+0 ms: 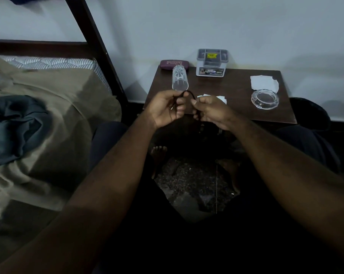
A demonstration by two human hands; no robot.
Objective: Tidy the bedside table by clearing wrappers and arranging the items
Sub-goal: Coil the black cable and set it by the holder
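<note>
Two hands: the left hand (pixel 165 107) and right hand (pixel 210 111) are both raised just in front of the counter (pixel 236 89), fingers curled closed on a thin dark cord (pixel 188 94) that arcs between them.
Cord: its loose ends drop below the hands into shadow; I can't tell how long it is or what it is attached to.
Landmark: the clear glass tumbler (pixel 180 78), lying on its side just behind the left hand.
Behind the tumbler: a maroon case (pixel 174 64) at the counter's back edge, against the wall.
Right of the tumbler: a grey plastic box (pixel 211 63) with a yellow sticker.
Near right of the tumbler: a white wrapper (pixel 219 98), partly hidden by the right hand.
Far right of the tumbler: a torn white paper (pixel 264 82) touching a glass ashtray (pixel 264 99).
Stage: probably winding the cord; wrappers not yet cleared.
Risk: the tumbler is free to roll, so a knuckle or swinging cord end could nudge it off the counter.
Risk: the dangling cord could snag under the counter edge and jerk loose.
</note>
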